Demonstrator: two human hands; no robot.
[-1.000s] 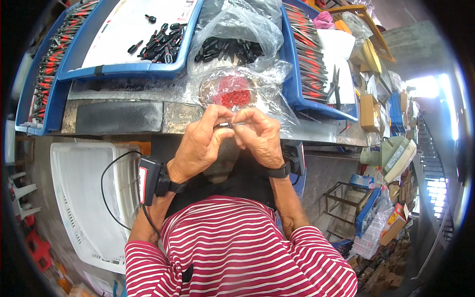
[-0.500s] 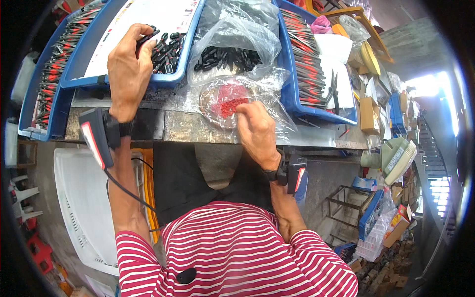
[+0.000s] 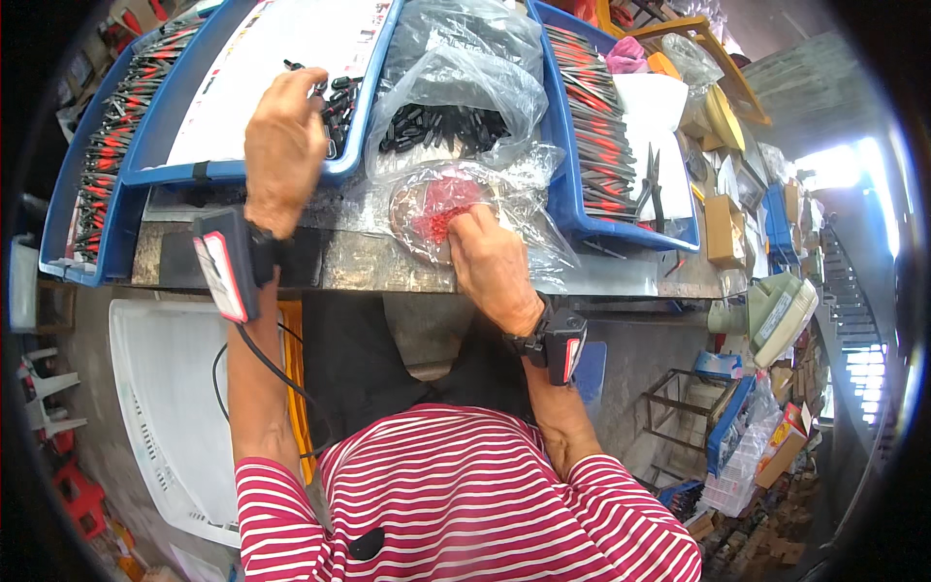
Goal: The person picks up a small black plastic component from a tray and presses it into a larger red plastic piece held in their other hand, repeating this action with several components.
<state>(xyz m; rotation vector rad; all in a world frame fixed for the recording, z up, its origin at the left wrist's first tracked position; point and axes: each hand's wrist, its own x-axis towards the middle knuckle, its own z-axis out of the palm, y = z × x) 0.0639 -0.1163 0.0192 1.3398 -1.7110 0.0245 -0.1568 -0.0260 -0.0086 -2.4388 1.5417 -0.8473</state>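
Note:
My left hand (image 3: 284, 145) hangs over the near part of a blue tray (image 3: 223, 173), slightly smeared by motion. Its fingers are closed, and a small black plastic part (image 3: 293, 65) sticks out past the fingertips. Beside it in the tray lies a pile of similar black parts (image 3: 339, 105), partly covered by the hand. My right hand (image 3: 492, 267) pinches at the near right side of a round, plastic-lined dish (image 3: 405, 223). Small red pieces (image 3: 436, 227) lie in this dish. Whatever is between the right fingertips is hidden.
Behind the dish, a clear plastic bag (image 3: 456, 73) lies open with black parts (image 3: 441, 128). Red-and-black slim tools fill the left tray (image 3: 116, 155) and right tray (image 3: 593, 126). Pliers (image 3: 652, 189) lie in the right tray. A white crate (image 3: 170, 417) stands below the bench at left.
My left hand has moved right and a little nearer, across the black parts. My right hand has shifted slightly left over the red pieces.

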